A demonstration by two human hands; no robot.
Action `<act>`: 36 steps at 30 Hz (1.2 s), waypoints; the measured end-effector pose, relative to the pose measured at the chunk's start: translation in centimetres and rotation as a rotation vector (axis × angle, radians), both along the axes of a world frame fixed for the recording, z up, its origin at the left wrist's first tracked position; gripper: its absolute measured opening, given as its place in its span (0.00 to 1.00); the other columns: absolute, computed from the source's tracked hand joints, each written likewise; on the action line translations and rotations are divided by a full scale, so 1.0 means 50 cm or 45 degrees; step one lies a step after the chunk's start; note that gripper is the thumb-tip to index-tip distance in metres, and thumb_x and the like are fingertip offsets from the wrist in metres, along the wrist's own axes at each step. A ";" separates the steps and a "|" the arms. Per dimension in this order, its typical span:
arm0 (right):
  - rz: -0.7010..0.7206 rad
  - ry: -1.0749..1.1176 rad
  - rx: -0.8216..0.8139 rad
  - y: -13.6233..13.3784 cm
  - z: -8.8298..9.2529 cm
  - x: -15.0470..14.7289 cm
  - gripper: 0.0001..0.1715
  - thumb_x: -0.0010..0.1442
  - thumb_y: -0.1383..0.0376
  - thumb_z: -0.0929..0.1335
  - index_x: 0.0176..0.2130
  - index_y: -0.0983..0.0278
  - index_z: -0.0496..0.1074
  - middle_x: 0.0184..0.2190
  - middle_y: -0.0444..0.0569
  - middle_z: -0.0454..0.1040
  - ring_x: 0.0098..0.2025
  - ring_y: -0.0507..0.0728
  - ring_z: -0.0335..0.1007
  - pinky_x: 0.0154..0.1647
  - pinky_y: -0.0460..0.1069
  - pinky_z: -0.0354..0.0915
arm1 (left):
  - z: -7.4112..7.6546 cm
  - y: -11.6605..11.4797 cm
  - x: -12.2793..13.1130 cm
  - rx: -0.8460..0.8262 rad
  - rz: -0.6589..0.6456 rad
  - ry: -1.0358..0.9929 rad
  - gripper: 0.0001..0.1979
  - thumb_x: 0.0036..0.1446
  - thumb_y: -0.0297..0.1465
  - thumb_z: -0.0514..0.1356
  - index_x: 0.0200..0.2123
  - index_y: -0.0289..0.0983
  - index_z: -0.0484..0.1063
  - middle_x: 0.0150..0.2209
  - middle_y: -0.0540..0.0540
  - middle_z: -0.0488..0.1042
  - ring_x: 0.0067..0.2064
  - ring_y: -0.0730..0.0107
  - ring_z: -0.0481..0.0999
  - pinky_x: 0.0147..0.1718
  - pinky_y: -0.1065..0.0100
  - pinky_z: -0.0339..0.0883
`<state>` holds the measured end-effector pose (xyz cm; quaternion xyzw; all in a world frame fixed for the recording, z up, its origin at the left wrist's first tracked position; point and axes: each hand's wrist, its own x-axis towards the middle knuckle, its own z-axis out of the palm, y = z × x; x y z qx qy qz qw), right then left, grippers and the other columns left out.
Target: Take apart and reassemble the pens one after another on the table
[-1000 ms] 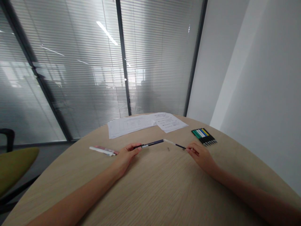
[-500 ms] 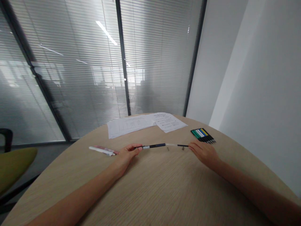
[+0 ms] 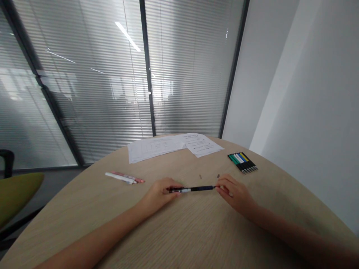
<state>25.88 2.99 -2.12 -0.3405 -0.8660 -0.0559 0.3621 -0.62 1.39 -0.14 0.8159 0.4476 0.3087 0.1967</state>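
Observation:
A dark pen barrel with a pale label lies level just above the table, pointing right. My left hand is closed around its left end, thumb and fingers pinching it. At the barrel's right end, my right hand pinches the thin dark end of a pen refill. Most of the refill is hidden, seemingly inside the barrel. Just beyond my right fingers lies a small dark pen part, and a smaller one rests to its left.
Several pens in a row, with green, white, blue and yellow barrels, lie at the right. White and pink pens are left of my left hand. Printed papers cover the table's far edge. A green chair stands at the left.
Both hands have come nearer to me and closer together. The refill's clear stretch, visible between barrel and right hand before, no longer shows; my right fingers are now at the barrel's end.

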 end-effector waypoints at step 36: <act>-0.558 -0.318 -0.307 0.064 -0.014 -0.101 0.13 0.57 0.62 0.58 0.30 0.63 0.68 0.32 0.49 0.69 0.30 0.53 0.67 0.26 0.46 0.58 | -0.008 0.013 -0.011 0.234 0.361 0.240 0.10 0.52 0.29 0.49 0.34 0.35 0.70 0.32 0.45 0.74 0.34 0.66 0.71 0.34 0.69 0.63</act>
